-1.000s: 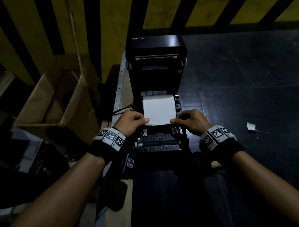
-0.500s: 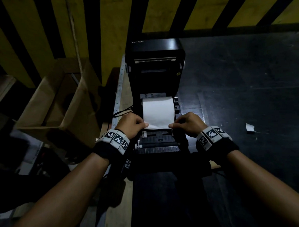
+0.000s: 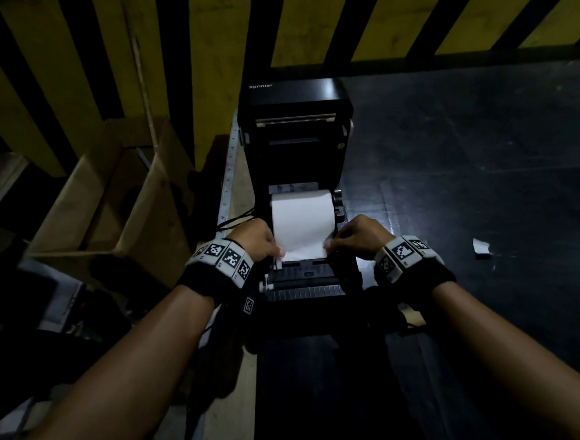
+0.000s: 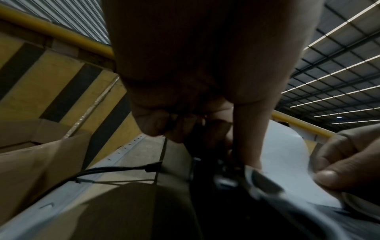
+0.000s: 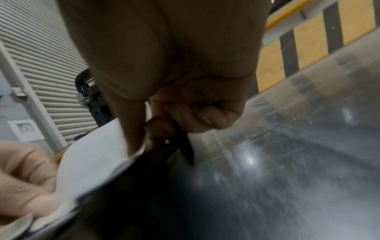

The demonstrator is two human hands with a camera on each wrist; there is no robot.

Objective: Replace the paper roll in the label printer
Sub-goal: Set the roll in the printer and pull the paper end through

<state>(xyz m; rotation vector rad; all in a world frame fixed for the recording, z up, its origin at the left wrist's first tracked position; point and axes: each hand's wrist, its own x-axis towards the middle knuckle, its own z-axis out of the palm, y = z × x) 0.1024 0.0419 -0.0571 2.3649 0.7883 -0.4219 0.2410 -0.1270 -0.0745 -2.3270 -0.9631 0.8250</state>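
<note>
A black label printer (image 3: 294,97) stands with its lid raised. A white paper roll (image 3: 302,217) sits in its bay, with the loose end of the paper (image 3: 305,253) drawn forward over the front rollers. My left hand (image 3: 264,240) pinches the left corner of that paper end, and my right hand (image 3: 351,239) pinches the right corner. In the left wrist view my left hand (image 4: 242,160) holds the paper (image 4: 287,162), and my right hand's fingers (image 4: 345,168) show opposite. In the right wrist view my right hand (image 5: 139,146) holds the paper's edge (image 5: 92,155).
An open cardboard box (image 3: 110,205) stands left of the printer. Black cables (image 4: 115,170) run along the table's left edge. A small white paper scrap (image 3: 480,249) lies on the dark tabletop (image 3: 466,181) to the right. A yellow and black striped barrier (image 3: 206,50) runs behind.
Both hands have drawn the paper's loose end forward and down toward the printer's front rollers. The view has shifted slightly, and the printer sits lower in frame.
</note>
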